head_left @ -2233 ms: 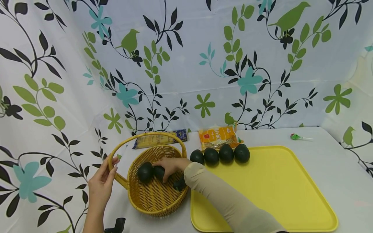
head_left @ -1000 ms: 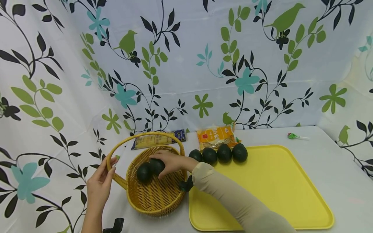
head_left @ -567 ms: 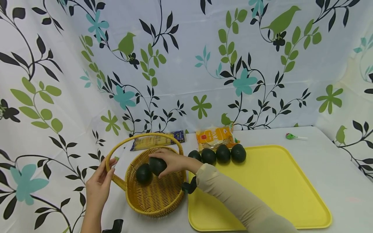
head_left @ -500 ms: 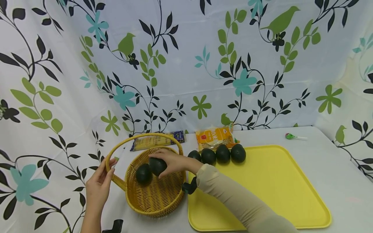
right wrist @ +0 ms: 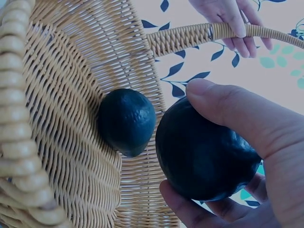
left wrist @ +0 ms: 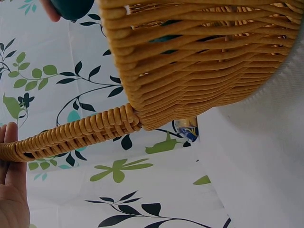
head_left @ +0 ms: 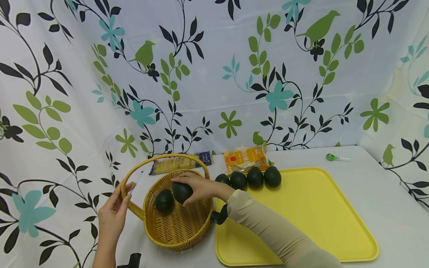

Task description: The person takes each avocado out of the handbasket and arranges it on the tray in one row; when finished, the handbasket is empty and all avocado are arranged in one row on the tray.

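My left hand [head_left: 112,216] grips the arched handle [head_left: 134,172] of a yellow wicker basket [head_left: 177,229] on its left side. In the right wrist view, my right hand [right wrist: 270,137] holds a dark green avocado [right wrist: 204,152], thumb on one side and fingers on the other. In the head view this held avocado [head_left: 182,191] is over the basket's far half. A second avocado [head_left: 164,200] lies inside the basket, to the left of the held one. The left wrist view shows the basket's woven side [left wrist: 199,61] and the handle [left wrist: 80,133] in my left fingers.
Right of the basket lies a yellow tray [head_left: 301,219], with several avocados [head_left: 255,177] in a row at its far left edge. Behind stand an orange food packet [head_left: 246,159] and a yellow-and-blue packet [head_left: 181,163]. A lollipop [head_left: 336,157] lies at the back right.
My right hand has lifted an avocado from the basket's bottom and now holds it slightly higher. The left hand keeps its grip on the handle. The head view has shifted slightly.
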{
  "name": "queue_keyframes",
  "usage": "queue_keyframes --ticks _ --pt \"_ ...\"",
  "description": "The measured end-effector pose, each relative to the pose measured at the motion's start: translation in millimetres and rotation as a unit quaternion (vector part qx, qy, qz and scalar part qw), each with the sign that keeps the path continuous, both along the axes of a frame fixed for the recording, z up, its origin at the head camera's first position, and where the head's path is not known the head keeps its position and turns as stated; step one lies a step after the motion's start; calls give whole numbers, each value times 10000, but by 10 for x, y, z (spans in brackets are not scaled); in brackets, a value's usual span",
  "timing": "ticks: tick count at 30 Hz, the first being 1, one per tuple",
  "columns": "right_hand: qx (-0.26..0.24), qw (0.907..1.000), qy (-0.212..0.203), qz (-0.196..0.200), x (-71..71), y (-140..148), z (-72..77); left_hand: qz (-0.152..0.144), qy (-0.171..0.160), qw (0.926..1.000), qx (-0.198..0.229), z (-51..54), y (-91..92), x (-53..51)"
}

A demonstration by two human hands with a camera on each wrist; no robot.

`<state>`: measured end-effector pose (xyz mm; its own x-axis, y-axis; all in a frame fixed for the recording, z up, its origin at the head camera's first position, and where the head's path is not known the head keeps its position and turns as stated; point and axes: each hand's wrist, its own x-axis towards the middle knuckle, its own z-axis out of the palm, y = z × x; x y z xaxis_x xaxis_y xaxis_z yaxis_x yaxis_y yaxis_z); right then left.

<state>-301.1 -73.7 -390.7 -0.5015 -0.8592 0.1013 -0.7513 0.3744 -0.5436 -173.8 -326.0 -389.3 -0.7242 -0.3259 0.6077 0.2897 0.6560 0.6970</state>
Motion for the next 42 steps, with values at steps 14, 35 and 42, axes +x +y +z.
queue_keyframes --ticks 14,35,42 --pt "-108 9999 -11 23 83 119 100 -18 -67 10000 46 -19 2 -10" --pt "-820 9950 298 491 312 464 382 -71 21 10000 66 7 13 -6" --pt "-1258 9903 229 545 363 622 574 -97 74 9999 63 -7 -2 -15"
